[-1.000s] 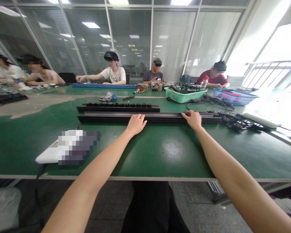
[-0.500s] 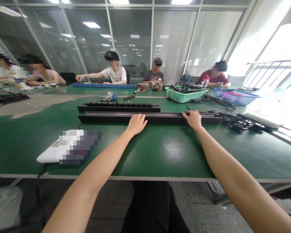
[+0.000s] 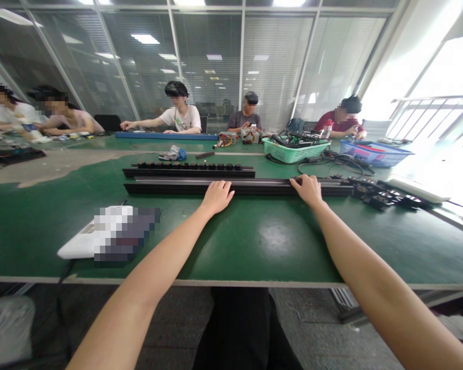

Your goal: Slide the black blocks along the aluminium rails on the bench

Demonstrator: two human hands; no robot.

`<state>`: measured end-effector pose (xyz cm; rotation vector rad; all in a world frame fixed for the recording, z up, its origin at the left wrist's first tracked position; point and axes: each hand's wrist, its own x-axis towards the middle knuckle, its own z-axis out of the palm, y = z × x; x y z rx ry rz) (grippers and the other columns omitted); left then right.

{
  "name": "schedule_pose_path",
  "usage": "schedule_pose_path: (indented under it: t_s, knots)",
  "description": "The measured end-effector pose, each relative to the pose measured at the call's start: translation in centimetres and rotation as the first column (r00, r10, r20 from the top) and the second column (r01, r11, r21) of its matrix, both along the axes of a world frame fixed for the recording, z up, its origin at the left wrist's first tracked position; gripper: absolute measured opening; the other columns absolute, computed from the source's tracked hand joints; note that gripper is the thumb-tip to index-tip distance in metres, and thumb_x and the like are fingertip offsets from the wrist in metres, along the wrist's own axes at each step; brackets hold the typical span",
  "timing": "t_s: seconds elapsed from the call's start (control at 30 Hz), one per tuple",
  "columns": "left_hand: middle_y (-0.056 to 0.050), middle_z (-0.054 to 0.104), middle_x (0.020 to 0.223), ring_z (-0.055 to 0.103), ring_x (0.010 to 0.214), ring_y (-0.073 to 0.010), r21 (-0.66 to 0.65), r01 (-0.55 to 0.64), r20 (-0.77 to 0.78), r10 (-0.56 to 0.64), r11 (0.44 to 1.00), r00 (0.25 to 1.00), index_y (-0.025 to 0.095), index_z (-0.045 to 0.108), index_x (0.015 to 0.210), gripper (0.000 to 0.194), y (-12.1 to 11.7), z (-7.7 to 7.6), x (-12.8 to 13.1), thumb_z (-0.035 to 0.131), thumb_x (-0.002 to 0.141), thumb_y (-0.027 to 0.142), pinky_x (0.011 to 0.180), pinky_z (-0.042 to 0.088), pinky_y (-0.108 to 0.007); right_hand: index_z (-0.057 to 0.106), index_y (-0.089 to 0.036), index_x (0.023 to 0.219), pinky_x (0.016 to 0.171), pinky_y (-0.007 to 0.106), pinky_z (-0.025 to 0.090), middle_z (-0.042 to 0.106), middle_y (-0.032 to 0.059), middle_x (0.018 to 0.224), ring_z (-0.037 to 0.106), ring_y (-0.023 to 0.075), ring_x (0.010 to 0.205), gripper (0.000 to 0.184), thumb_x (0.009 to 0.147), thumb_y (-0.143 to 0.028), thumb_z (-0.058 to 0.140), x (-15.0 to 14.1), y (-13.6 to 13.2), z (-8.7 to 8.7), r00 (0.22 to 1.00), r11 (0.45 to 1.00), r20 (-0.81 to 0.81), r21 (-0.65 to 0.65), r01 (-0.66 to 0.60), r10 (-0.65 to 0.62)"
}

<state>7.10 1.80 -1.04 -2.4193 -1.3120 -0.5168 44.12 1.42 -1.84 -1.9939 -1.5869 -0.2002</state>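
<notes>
A long black metal rail [image 3: 170, 189] lies across the green table [image 3: 254, 241], running left to right. My left hand [image 3: 217, 198] lies over its near side, fingers on the rail. My right hand [image 3: 307, 190] curls over the same rail further right. Just behind, a second black rail [image 3: 189, 173] carries a row of several small black fittings, and neither hand touches it. Loose black connectors on cables [image 3: 378, 198] lie beyond the rail's right end.
A blurred white device [image 3: 77, 246] lies left of my left arm. A green basket of cables [image 3: 295, 151] and a blue basket [image 3: 374, 155] stand further back. Co-workers sit along the far side, and a person's hand [image 3: 125, 126] rests on a blue bar.
The view has levelled slightly since the oldest frame. Both hands stay in the same places on the rail.
</notes>
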Motion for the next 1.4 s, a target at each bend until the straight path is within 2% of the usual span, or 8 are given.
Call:
schedule_pose_path:
  t_s: [0.1, 0.2, 0.37, 0.6, 0.77, 0.9, 1.1, 1.4]
  knots:
    - [-0.016, 0.069, 0.128, 0.063, 0.121, -0.0312, 0.004, 0.002, 0.001, -0.002, 1.0, 1.0, 0.017, 0.061, 0.136, 0.038, 0.0, 0.0, 0.0, 0.043, 0.107, 0.035, 0.108, 0.046, -0.046, 0.071, -0.017, 0.115, 0.1, 0.047, 0.044, 0.073, 0.0176, 0.109, 0.056, 0.0357, 0.114, 0.047, 0.099, -0.057, 0.053, 0.3, -0.2, -0.2, 1.0, 1.0, -0.016, 0.028, -0.003, 0.003]
    - [-0.017, 0.068, 0.128, 0.063, 0.121, -0.0323, -0.005, 0.002, -0.002, -0.002, 1.0, 1.0, 0.014, 0.061, 0.136, 0.04, 0.0, 0.0, 0.0, 0.044, 0.107, 0.035, 0.108, 0.046, -0.046, 0.068, -0.02, 0.129, 0.1, 0.049, 0.043, 0.074, 0.0154, 0.11, 0.056, 0.037, 0.116, 0.055, 0.097, -0.062, 0.053, 0.2, -0.4, -0.2, 1.0, 0.998, -0.016, 0.067, -0.014, 0.015]
    - [-0.017, 0.068, 0.13, 0.062, 0.123, -0.0322, -0.006, -0.006, -0.006, 0.006, 1.0, 1.0, 0.014, 0.061, 0.137, 0.04, 0.1, -0.1, 0.0, 0.043, 0.108, 0.035, 0.109, 0.045, -0.046, 0.065, -0.027, 0.143, 0.101, 0.051, 0.041, 0.075, 0.0128, 0.118, 0.059, 0.0362, 0.116, 0.054, 0.099, -0.055, 0.049, -0.3, -0.7, 0.0, 0.999, 0.998, 0.005, 0.049, -0.044, 0.044]
    - [-0.016, 0.068, 0.129, 0.063, 0.122, -0.0312, 0.009, -0.01, -0.008, 0.01, 1.0, 1.0, 0.017, 0.061, 0.136, 0.039, 0.1, -0.1, -0.1, 0.043, 0.108, 0.036, 0.109, 0.046, -0.045, 0.071, -0.023, 0.132, 0.094, 0.042, 0.045, 0.077, 0.0139, 0.113, 0.067, 0.0324, 0.105, 0.045, 0.096, -0.043, 0.054, 0.1, -0.4, 0.2, 0.999, 0.999, -0.051, 0.044, 0.019, -0.017]
    - [-0.018, 0.068, 0.131, 0.062, 0.123, -0.0321, -0.007, -0.013, -0.007, 0.013, 1.0, 1.0, 0.013, 0.061, 0.137, 0.041, 0.1, -0.1, -0.1, 0.044, 0.108, 0.036, 0.11, 0.045, -0.045, 0.073, -0.019, 0.124, 0.089, 0.039, 0.047, 0.078, 0.015, 0.107, 0.069, 0.032, 0.1, 0.041, 0.094, -0.041, 0.056, 0.7, -0.1, -0.1, 0.998, 0.997, -0.063, 0.082, 0.012, -0.007]
    - [-0.017, 0.068, 0.13, 0.062, 0.123, -0.032, 0.0, -0.016, -0.011, 0.016, 1.0, 1.0, 0.013, 0.06, 0.138, 0.04, 0.0, 0.0, 0.0, 0.044, 0.108, 0.035, 0.109, 0.045, -0.045, 0.073, -0.02, 0.119, 0.089, 0.039, 0.047, 0.078, 0.0147, 0.104, 0.068, 0.032, 0.098, 0.038, 0.093, -0.042, 0.057, 0.9, -0.1, -0.4, 0.997, 0.994, -0.072, 0.112, 0.006, 0.002]
    - [-0.017, 0.068, 0.131, 0.063, 0.121, -0.0322, 0.002, -0.022, -0.027, 0.022, 1.0, 0.999, 0.012, 0.061, 0.137, 0.041, -0.1, 0.1, 0.0, 0.045, 0.108, 0.035, 0.109, 0.046, -0.044, 0.073, -0.02, 0.115, 0.095, 0.043, 0.044, 0.078, 0.0145, 0.105, 0.067, 0.0329, 0.101, 0.036, 0.093, -0.044, 0.056, 1.2, -0.3, -0.6, 0.993, 0.989, -0.097, 0.122, 0.084, -0.072]
    - [-0.017, 0.068, 0.13, 0.063, 0.12, -0.0321, 0.004, -0.014, -0.02, 0.014, 1.0, 1.0, 0.013, 0.061, 0.137, 0.04, 0.0, 0.0, 0.0, 0.045, 0.108, 0.036, 0.108, 0.046, -0.045, 0.074, -0.018, 0.113, 0.101, 0.047, 0.038, 0.076, 0.0157, 0.104, 0.063, 0.0337, 0.102, 0.042, 0.09, -0.047, 0.056, 1.6, 0.4, -1.1, 0.986, 0.983, -0.106, 0.122, 0.138, -0.125]
